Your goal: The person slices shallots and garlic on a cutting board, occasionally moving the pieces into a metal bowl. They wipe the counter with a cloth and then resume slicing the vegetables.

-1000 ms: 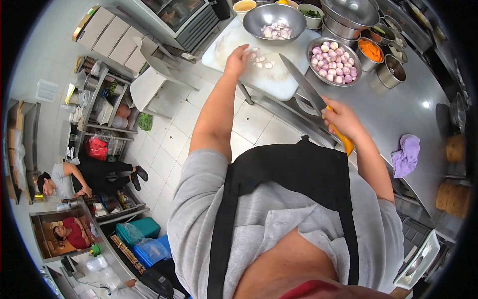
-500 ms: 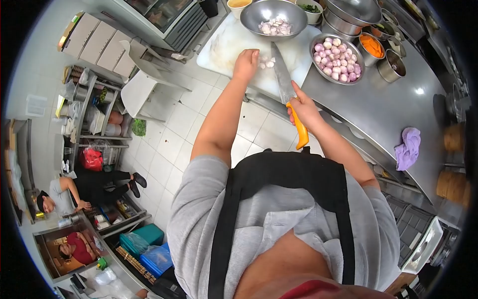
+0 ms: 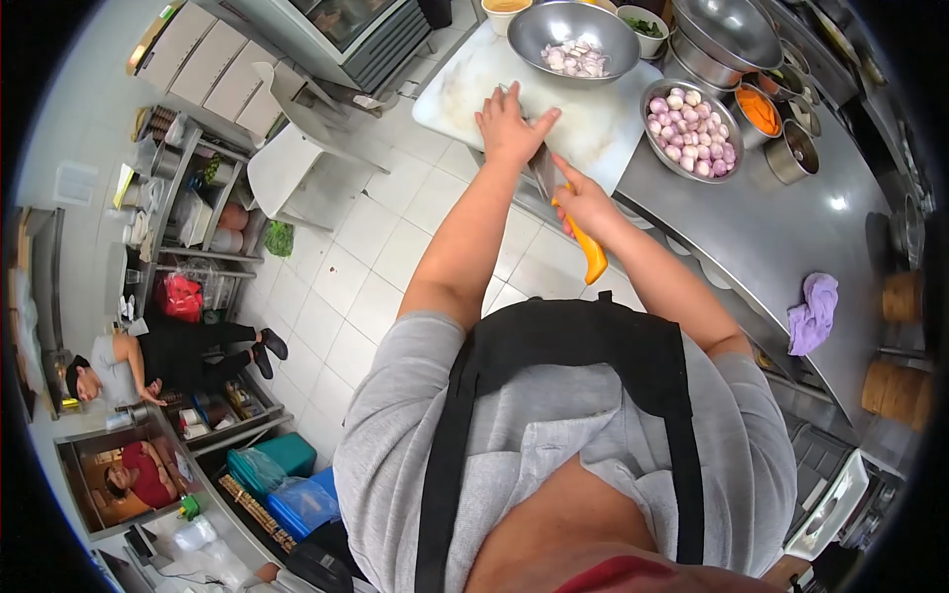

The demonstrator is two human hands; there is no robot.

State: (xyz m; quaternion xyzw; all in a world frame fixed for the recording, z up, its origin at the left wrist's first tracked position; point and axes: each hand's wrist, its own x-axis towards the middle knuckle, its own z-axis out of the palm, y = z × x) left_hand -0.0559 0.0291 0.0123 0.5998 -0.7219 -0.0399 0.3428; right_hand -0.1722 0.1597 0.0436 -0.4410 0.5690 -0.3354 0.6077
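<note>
My right hand [image 3: 590, 205] is closed round the orange handle of a large kitchen knife [image 3: 594, 259]. Its blade points away across the near edge of the white cutting board [image 3: 455, 89], partly hidden by my left hand. With fingers spread, my left hand [image 3: 512, 130] is over the board beside the blade. Whatever lies under that palm is hidden. On the board's far side, a steel bowl [image 3: 529, 42] holds sliced shallots [image 3: 576, 59]. Right of the board is another bowl with peeled whole shallots [image 3: 692, 133].
Carrot pieces [image 3: 757, 111] fill a steel container behind the shallots, near an open steel pot [image 3: 793, 153]. A purple cloth [image 3: 814, 314] lies on the steel counter [image 3: 712, 217]. White chairs [image 3: 282, 168] stand on the left. Another person [image 3: 129, 371] is by the shelves.
My left hand has opened from a curled shape and moved over the blade. The small shallot pieces seen on the board are now covered. The knife has been drawn slightly toward me.
</note>
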